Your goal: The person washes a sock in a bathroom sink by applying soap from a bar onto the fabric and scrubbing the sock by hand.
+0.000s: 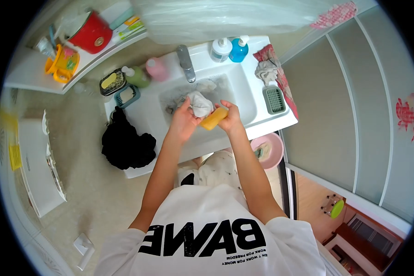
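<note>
Over the sink (246,99), my left hand (184,123) is closed on a wet white cloth (200,104), with the thumb against its side. My right hand (232,118) grips a yellow bar of soap (213,119), which is close beside the cloth's lower edge. Whether soap and cloth touch, I cannot tell. Cloudy grey water (223,87) fills the basin beneath, and more cloth (206,85) shows in it below the chrome faucet (186,62). The cloth's exact kind is unclear.
Black fabric (126,142) lies on the counter's left side. Soap dishes (127,95) and bottles (157,69) stand at the back left, two pump bottles (238,49) behind the basin. At right are a crumpled grey cloth (266,71) and a green soap tray (274,100); below, a pink basin (273,149).
</note>
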Tool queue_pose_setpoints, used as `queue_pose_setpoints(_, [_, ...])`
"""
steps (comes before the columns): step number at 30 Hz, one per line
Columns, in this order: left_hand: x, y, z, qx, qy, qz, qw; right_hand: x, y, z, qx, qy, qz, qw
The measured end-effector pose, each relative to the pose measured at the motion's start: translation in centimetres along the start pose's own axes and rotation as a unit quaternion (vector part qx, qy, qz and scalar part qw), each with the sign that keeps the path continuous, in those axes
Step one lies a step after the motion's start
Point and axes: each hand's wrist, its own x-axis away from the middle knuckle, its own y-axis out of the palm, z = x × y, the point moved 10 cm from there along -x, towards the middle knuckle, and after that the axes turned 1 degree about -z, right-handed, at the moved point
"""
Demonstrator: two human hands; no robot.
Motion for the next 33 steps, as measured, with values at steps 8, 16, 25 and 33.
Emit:
queue_pose_setpoints(8, [-4.6,-0.8,-2.1,0.109,-0.040,-0.006,0.993,2.8,-1.1,-5.3,-0.087,-0.004,-0.109,0.990])
queue_pose_setpoints(16, [-5.8,4.5,-5.6,-0.020,-0.069,-0.011,0.997,10.6,4.0,-11.3,0.099,-0.250,-0.122,0.955])
queue_pose_setpoints(25, [-7.8,4.8,-9.8,-0.114,-0.088,0.014,0.990,13.4,12.4,-10.1,0.688,-0.605,0.107,0.387])
queue_pose_setpoints(33, [-8.0,5.8,-10.7,-0.060,-0.123,0.002,0.991,11.1,7.6,-19.0,0.689,-0.559,0.167,0.429])
